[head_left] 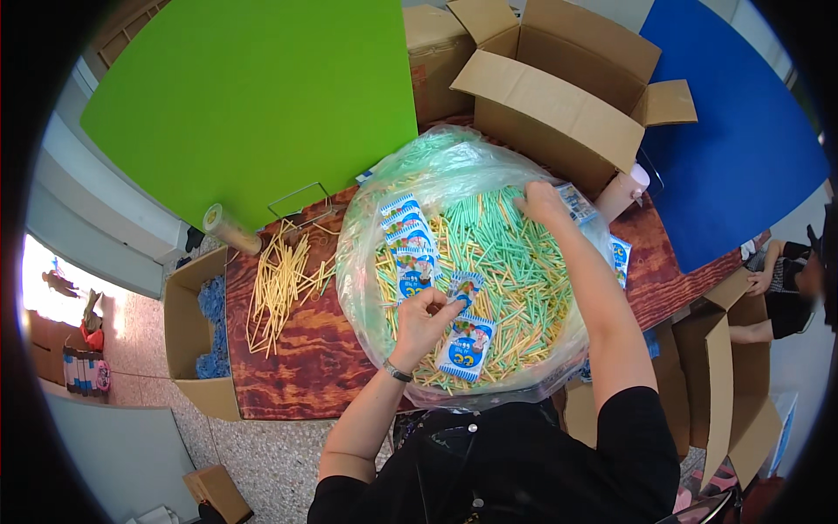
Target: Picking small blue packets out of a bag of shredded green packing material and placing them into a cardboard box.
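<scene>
Black shirt (532,454) lies nearest, beyond which left fingers (428,299) pinch a small packet (466,284), while right fingers (525,203), grip unclear, seemingly pick at green sticks (489,220) beside them, calling for a light pinch.

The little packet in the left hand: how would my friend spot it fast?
On the red-brown table, find the big clear bag of green and yellow sticks. Over the sticks is the left hand, with a wristband. The packet is the only one it pinches, beside the overlapping packets.
</scene>
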`<state>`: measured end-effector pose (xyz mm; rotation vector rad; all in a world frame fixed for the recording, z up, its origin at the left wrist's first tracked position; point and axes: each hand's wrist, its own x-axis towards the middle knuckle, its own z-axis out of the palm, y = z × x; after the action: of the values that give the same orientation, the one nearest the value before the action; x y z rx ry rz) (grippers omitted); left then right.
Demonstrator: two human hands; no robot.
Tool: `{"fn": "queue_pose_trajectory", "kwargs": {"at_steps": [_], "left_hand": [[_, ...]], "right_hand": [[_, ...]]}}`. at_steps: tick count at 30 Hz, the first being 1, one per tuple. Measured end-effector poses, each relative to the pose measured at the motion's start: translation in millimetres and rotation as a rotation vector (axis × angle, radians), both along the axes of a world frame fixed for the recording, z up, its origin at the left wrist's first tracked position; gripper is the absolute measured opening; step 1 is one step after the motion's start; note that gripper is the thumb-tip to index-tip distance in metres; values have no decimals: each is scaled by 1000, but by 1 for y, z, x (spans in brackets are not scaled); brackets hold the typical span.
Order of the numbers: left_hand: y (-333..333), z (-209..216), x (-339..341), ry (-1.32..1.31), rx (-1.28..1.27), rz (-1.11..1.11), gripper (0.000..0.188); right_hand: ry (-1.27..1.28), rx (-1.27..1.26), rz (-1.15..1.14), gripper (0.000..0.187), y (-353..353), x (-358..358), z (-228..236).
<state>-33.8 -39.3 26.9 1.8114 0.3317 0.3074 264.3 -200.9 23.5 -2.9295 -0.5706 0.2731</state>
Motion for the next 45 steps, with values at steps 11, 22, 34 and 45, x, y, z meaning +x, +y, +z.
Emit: {"fn": "queue_pose_trajectory", "kwargs": {"at_steps": [11, 22, 34, 45], "left_hand": [[5, 4, 4, 16, -16, 52, 23], [1, 2, 9, -242, 202, 181, 22], [3, 1, 0, -256, 199, 202, 22], [6, 1, 0, -204, 167, 188, 24]], "right_hand": [[-27, 39, 272, 29, -31, 10, -9], [656, 643, 573, 30, -35, -96, 112], [51, 36, 227, 37, -9, -4, -2], [-24, -42, 275, 37, -17, -11, -9]]}}
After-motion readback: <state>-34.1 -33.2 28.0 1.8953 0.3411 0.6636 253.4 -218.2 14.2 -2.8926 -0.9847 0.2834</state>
